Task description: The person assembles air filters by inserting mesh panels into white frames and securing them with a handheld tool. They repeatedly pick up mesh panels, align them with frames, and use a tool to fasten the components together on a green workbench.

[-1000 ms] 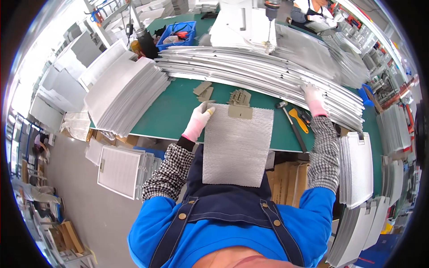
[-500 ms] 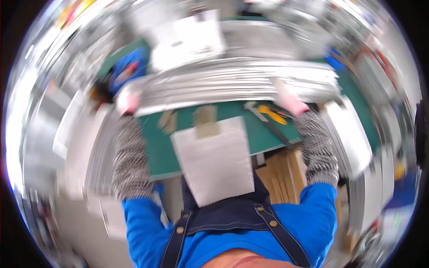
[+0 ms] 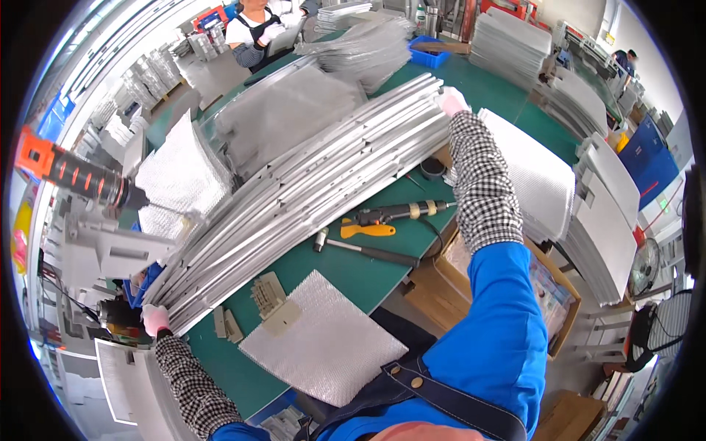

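A green table (image 3: 309, 268) fills the middle of a bright workshop, and past its far side a co-worker (image 3: 257, 33) stands with both hands at a pale sheet. On it lies a long bundle of metal strips (image 3: 301, 191), set slantwise, which serves here as the landmark.

The gloved left hand (image 3: 155, 320) is at the strips' near left end, the gloved right hand (image 3: 453, 101) at their far right end. Both touch the metal, but the fingertips are partly hidden — I cannot tell whether they are clenched on one strip, on several, or only resting there.

Held by its two ends, so long a piece probably handles best with an even grip and little twist; the middle may sag or catch on a neighbour. The strips' edges look thin, so fingers are better kept flat along them.

Just on the near side of the strips lie two tan pieces (image 3: 232, 323) and a tan block (image 3: 268, 294), then a mesh panel (image 3: 323, 345) overhanging the table's edge. Farther right, on that same side, are a hammer (image 3: 379, 253), a yellow scraper (image 3: 369, 229) and a power driver (image 3: 401, 212) — all worth keeping clear of. Beyond the strips lie hazy sheets (image 3: 287, 110).
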The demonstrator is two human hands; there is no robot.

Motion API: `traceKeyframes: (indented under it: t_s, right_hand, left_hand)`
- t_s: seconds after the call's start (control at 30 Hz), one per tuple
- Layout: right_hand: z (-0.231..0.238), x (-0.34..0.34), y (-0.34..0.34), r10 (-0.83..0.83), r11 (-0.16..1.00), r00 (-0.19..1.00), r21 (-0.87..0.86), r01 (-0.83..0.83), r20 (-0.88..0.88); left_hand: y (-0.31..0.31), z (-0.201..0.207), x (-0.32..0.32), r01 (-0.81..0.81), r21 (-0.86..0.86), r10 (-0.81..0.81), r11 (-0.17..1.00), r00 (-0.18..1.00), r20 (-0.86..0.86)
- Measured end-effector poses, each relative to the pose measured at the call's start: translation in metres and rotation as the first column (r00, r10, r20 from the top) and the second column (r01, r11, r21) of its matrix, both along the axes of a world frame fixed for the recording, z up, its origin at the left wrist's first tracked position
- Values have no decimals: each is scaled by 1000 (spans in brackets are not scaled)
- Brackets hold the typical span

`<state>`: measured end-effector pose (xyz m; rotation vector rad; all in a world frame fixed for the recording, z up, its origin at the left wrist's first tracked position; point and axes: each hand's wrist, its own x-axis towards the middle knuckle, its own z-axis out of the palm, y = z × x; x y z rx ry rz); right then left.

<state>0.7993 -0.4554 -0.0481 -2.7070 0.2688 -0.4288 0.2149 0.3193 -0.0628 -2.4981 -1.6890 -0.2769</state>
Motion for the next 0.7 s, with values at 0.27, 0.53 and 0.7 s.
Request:
traceKeyframes:
  t_s: [0.27,0.53,0.7]
  right_hand:
    - [-33,16,49,-15,990,999,-142,8,-48]
    - [29,24,-3,85,833,952,504,-230,294]
    - [124,3,-18,135,675,825,559,-482,548]
  left_hand:
    - [35,42,-12,135,73,-101,988,930,-353]
    - [130,24,-32,211,-239,-169,948,968,186]
    - [168,32,-54,280,-402,-25,872,846,533]
